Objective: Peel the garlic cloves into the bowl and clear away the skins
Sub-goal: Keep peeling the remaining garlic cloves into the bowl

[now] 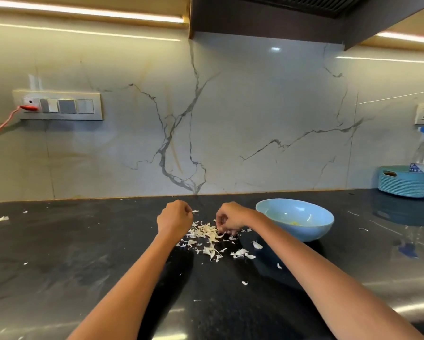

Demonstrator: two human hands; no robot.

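Dark counter under both forearms. Blue bowl just right of right hand, something yellowish at bottom. Skins piled between hands. Left hand clenched, can't tell if holding anything. Right hand's fingers curled down into skins, pinching at them.

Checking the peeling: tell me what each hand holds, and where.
Cannot be told. Left hand is curled, contents hidden; right hand reaches fingers-down into the skins.
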